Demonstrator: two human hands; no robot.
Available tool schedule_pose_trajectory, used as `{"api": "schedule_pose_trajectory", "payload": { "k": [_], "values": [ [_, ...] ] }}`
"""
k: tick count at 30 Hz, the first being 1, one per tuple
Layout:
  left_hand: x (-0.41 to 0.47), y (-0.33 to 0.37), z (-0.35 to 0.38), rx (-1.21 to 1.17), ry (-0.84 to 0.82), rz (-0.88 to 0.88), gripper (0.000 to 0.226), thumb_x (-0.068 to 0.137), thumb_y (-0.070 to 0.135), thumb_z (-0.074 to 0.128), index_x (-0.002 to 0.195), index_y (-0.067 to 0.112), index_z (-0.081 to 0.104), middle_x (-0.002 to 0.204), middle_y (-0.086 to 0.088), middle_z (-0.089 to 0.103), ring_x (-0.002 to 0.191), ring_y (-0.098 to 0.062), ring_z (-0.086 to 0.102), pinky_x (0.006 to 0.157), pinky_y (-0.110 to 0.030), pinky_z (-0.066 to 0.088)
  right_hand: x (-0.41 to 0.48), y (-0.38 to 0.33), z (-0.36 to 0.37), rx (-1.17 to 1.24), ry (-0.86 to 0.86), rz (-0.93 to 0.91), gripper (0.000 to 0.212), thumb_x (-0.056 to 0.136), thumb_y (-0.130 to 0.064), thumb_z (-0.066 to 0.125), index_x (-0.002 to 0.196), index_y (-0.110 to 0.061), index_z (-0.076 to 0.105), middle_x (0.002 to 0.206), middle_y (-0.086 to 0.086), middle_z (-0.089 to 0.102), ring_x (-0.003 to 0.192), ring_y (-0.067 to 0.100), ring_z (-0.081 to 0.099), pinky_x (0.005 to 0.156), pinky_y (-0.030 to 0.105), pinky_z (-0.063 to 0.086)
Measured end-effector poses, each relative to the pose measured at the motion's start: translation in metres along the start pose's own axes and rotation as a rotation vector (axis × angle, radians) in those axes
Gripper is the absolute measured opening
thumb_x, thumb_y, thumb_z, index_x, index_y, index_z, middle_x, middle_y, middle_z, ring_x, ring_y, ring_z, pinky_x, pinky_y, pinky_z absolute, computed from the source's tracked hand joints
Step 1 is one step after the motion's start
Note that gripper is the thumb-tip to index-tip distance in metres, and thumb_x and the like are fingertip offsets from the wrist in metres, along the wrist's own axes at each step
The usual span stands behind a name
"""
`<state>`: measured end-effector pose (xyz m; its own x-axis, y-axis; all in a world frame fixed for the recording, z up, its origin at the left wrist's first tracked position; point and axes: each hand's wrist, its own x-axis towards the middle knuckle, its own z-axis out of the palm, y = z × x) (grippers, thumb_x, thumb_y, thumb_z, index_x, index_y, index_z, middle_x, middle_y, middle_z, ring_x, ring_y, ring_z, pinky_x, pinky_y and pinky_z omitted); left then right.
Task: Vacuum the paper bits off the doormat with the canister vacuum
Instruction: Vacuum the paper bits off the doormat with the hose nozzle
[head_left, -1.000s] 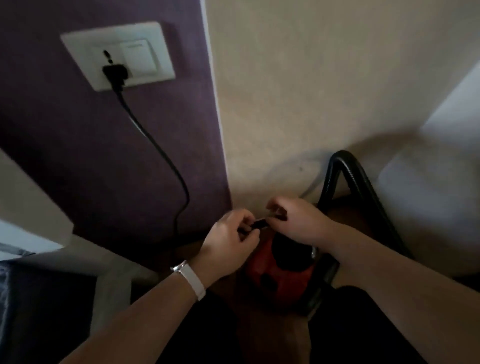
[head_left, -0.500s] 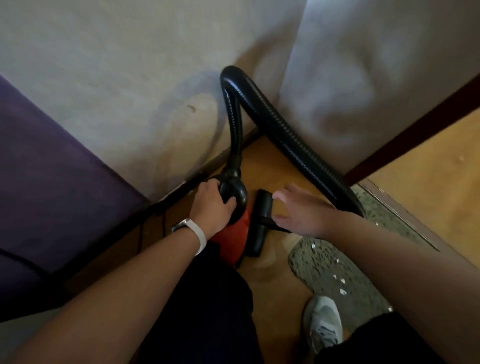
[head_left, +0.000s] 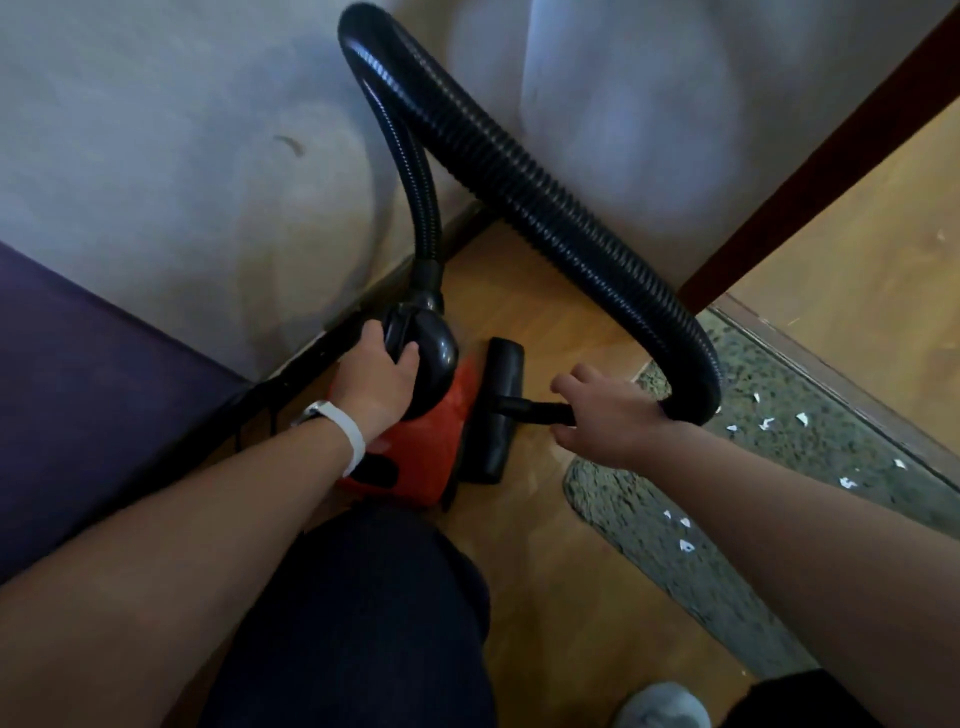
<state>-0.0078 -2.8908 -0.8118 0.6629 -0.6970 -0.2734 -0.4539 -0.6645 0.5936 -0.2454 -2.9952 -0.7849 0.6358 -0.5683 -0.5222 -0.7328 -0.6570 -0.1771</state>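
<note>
A small red canister vacuum (head_left: 415, 447) sits on the wooden floor by the wall. My left hand (head_left: 374, 382) grips its black rounded top where the hose (head_left: 545, 208) joins. The ribbed black hose loops up and comes down to a short tube (head_left: 530, 410) ending in a black floor nozzle (head_left: 501, 410) that lies beside the canister. My right hand (head_left: 608, 415) is around that tube, fingers curled over it. The speckled grey doormat (head_left: 649, 514) lies to the right, with several white paper bits (head_left: 685, 545) scattered on it.
A beige wall (head_left: 182, 156) and dark skirting run behind the vacuum, with a purple surface (head_left: 78, 389) at the left. A dark door frame (head_left: 831, 156) stands at the right. My shoe (head_left: 660, 706) is on the floor below the mat.
The view swung down from the wall socket and plug to the floor. My left hand moved onto the canister top and my right hand closed in on the nozzle tube.
</note>
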Motion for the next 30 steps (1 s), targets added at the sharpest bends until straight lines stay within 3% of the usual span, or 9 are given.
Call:
{"api": "schedule_pose_trajectory", "payload": {
  "k": [3,6,10,14,17,22,25,28,30],
  "values": [
    [0.011,0.002,-0.003,0.130,0.003,0.079,0.029,0.098,0.037,0.055,0.107,0.011,0.047,0.095,-0.013,0.059,0.097,-0.040,0.061,0.074,-0.034,0.039,0.019,0.018,0.019,-0.281,-0.032,-0.039,0.034,0.093,-0.032,0.056,0.125,-0.024,0.049,0.121,0.004,0.051,0.108,0.027,0.056,0.083,0.039,0.048],
    [0.023,0.014,0.001,0.254,-0.025,0.194,0.036,0.098,0.043,0.054,0.112,0.010,0.051,0.099,-0.018,0.066,0.096,-0.040,0.063,0.076,-0.039,0.046,0.034,0.035,0.030,-0.434,-0.105,0.002,0.035,0.093,-0.023,0.059,0.126,-0.021,0.049,0.114,0.005,0.054,0.101,0.027,0.058,0.069,0.036,0.043],
    [0.024,0.027,0.005,0.312,-0.057,0.206,0.042,0.100,0.050,0.047,0.117,0.012,0.051,0.100,-0.016,0.067,0.089,-0.037,0.064,0.076,-0.046,0.053,0.043,0.057,0.033,-0.401,-0.310,0.072,0.028,0.095,-0.020,0.059,0.123,-0.020,0.058,0.091,-0.002,0.058,0.079,0.020,0.058,0.064,0.031,0.044],
    [0.026,0.041,0.003,0.381,-0.085,0.110,0.041,0.101,0.046,0.048,0.121,0.011,0.048,0.106,-0.019,0.066,0.096,-0.039,0.064,0.078,-0.042,0.052,0.030,0.075,0.026,-0.410,-0.335,0.009,0.022,0.097,-0.016,0.055,0.117,-0.018,0.065,0.090,-0.003,0.058,0.079,0.018,0.056,0.066,0.028,0.043],
    [0.034,0.051,0.001,0.411,-0.116,0.110,0.044,0.101,0.044,0.049,0.128,0.009,0.048,0.115,-0.019,0.065,0.103,-0.040,0.063,0.077,-0.036,0.046,0.019,0.094,0.013,-0.423,-0.324,-0.112,0.020,0.094,-0.019,0.062,0.113,-0.018,0.067,0.089,-0.004,0.060,0.078,0.016,0.059,0.055,0.025,0.041],
    [0.048,0.039,0.002,0.410,-0.122,0.241,0.032,0.100,0.046,0.050,0.108,0.015,0.048,0.092,-0.008,0.063,0.082,-0.031,0.063,0.067,-0.040,0.050,0.025,0.123,0.001,-0.413,-0.301,-0.286,0.019,0.087,-0.031,0.064,0.104,-0.026,0.059,0.081,-0.008,0.058,0.077,0.016,0.061,0.068,0.031,0.055],
    [0.055,0.032,0.001,0.397,-0.145,0.287,0.027,0.100,0.047,0.048,0.105,0.020,0.045,0.082,0.004,0.056,0.072,-0.023,0.059,0.056,-0.033,0.042,0.020,0.125,0.001,-0.396,-0.294,-0.294,0.021,0.090,-0.033,0.063,0.109,-0.027,0.057,0.077,-0.010,0.052,0.074,0.015,0.055,0.061,0.029,0.046],
    [0.058,0.032,0.001,0.497,-0.113,0.386,0.037,0.097,0.054,0.048,0.110,0.020,0.047,0.089,0.004,0.057,0.079,-0.025,0.062,0.055,-0.032,0.041,0.011,0.121,0.011,-0.348,-0.280,-0.278,0.017,0.090,-0.027,0.060,0.107,-0.029,0.058,0.077,-0.009,0.052,0.071,0.016,0.054,0.059,0.029,0.048],
    [0.061,0.049,0.007,0.578,0.078,0.547,0.047,0.095,0.052,0.053,0.118,0.011,0.053,0.104,-0.007,0.057,0.092,-0.032,0.059,0.067,-0.037,0.045,0.008,0.122,0.019,-0.329,-0.274,-0.265,0.014,0.089,-0.022,0.060,0.102,-0.028,0.059,0.078,-0.006,0.056,0.070,0.017,0.056,0.061,0.031,0.054]
  ]
}}
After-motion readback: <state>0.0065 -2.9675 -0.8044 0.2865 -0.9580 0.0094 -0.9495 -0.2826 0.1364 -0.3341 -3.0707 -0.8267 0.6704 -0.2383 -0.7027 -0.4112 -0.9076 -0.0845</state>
